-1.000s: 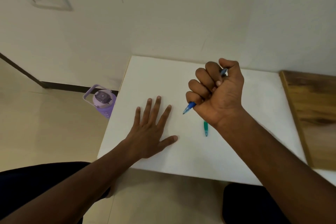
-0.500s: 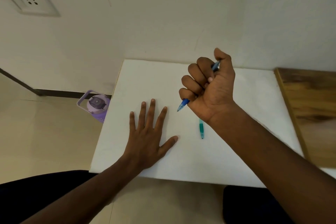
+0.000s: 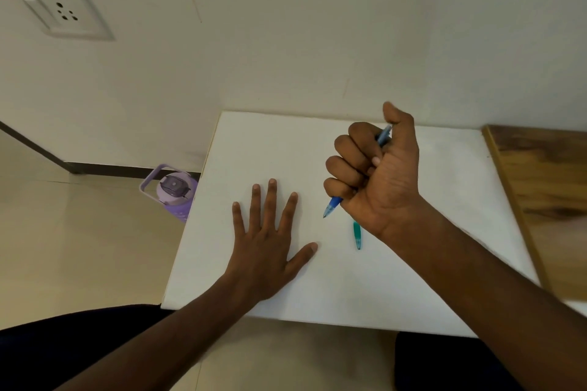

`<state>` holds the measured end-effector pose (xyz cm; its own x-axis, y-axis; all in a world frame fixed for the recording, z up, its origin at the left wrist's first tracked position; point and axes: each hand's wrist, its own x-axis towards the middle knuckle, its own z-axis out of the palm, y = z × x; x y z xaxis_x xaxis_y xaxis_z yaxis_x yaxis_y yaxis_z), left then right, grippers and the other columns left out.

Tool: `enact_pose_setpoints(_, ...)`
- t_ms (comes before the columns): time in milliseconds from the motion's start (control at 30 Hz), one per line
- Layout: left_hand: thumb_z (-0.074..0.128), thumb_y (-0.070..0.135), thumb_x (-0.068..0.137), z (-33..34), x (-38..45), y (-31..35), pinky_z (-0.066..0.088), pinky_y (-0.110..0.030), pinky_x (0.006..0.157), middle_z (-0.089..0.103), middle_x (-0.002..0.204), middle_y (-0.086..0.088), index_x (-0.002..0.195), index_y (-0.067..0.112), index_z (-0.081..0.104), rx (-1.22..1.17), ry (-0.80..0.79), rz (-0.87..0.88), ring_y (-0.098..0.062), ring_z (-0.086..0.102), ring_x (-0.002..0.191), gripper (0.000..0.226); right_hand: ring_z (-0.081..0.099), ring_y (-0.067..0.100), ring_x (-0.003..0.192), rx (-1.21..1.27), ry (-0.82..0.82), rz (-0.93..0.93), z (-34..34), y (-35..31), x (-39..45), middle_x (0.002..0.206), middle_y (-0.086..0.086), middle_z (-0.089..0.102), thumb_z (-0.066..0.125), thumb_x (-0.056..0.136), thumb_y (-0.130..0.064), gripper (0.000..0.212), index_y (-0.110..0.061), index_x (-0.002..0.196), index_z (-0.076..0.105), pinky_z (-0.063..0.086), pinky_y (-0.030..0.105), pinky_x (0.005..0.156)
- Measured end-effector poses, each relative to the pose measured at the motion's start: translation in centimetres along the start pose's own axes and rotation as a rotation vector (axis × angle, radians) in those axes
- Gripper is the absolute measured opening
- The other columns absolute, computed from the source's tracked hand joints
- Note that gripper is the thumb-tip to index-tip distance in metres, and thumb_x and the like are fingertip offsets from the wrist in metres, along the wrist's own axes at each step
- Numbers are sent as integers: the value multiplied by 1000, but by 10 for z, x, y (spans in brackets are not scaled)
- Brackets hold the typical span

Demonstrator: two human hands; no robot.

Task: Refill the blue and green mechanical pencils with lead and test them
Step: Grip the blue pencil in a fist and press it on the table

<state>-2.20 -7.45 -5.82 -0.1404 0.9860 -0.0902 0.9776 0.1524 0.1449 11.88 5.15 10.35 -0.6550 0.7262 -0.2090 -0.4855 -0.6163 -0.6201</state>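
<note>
My right hand is clenched in a fist around the blue mechanical pencil, raised above the white table. The pencil's tip points down-left and its cap end pokes out by my thumb, which is lifted off the cap. The green mechanical pencil lies on the table below my right wrist, partly hidden by it. My left hand rests flat on the table, palm down, fingers spread, holding nothing.
A purple water bottle stands on the floor by the table's left edge. A wooden surface adjoins the table on the right. A wall with a socket lies behind. My dark-clothed legs are below the near edge.
My thumb has lifted off the blue pencil's cap end. The view has shifted slightly; both hands stay in about the same places on the table.
</note>
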Motion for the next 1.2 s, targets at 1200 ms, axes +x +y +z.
enact_pose_setpoints(1200,16,86,95,2,0,5,0,-65,129,-18,177,-7,170,31,-1,-27,66,-18,-35,-17,163,95,12,9,44,74,-38,0,-3,-5,1,52,-5,15,23,100,-52,53,-21,58,21,19,16,44)
